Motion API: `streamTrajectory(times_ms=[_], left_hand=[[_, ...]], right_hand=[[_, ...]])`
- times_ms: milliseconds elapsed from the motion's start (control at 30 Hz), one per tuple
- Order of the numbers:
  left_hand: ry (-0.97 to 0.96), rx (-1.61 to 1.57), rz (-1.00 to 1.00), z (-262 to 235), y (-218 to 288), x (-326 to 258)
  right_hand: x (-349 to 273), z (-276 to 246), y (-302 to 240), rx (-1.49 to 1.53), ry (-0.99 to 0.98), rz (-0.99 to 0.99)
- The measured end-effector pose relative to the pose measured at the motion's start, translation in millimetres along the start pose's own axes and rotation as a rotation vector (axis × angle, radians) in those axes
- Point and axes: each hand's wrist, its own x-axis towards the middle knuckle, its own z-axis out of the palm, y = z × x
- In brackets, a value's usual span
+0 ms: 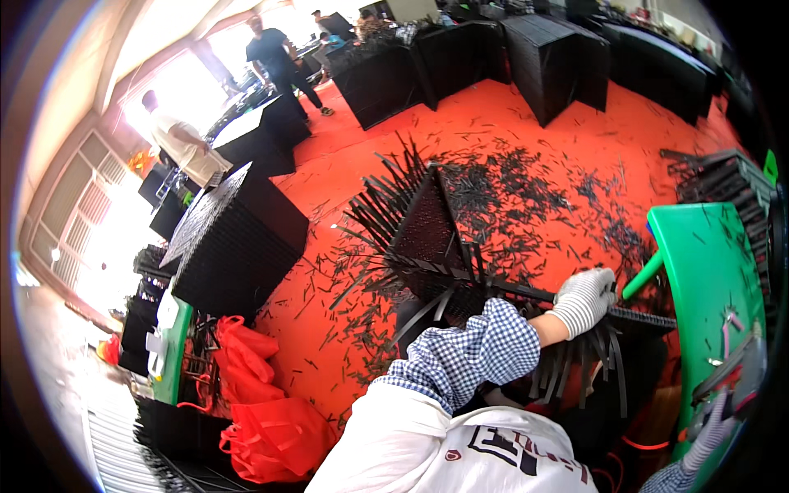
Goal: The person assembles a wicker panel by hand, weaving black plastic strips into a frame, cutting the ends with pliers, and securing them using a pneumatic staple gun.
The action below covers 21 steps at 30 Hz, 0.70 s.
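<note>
A partly woven black plastic-strip piece [423, 238] stands before me, many loose strip ends fanning out at its far left side and hanging down at its near right. My left hand [582, 301], in a striped white-grey glove and a blue checked sleeve, reaches across my body. Its fingers are closed on the rim of the woven piece. At the lower right, my right hand [713, 431], gloved alike, is at a green stool [699, 271]. Beside it lie tools, one with pink handles [729, 329]. A dark tool [744, 374] is close to its fingers, which are too blurred to read.
Black strip scraps [518, 185] litter the red floor [345, 156]. Red bags [267, 427] lie at lower left near another green stool [174, 345]. Large black woven boxes [238, 238] stand around. Two people, one in dark clothes [275, 57], one in light [181, 140], are farther off.
</note>
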Motion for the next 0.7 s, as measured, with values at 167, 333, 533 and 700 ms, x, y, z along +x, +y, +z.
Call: streamTrajectory(times_ms=[167, 333, 533, 700], left_hand=[[-0.018, 0.016, -0.047, -4, -2, 0], [-0.057, 0.002, -0.081, -9, 4, 2], [-0.055, 0.033, -0.103, -7, 4, 6], [-0.070, 0.017, -0.118, -10, 7, 5]], right_hand=[[-28, 63, -33, 0.220, -0.029, -0.178], [-48, 102, 4, 0.765, -0.338, -0.036], [-73, 81, -141, 0.476, -0.430, -0.566], [-80, 91, -150, 0.419, -0.475, -0.617]])
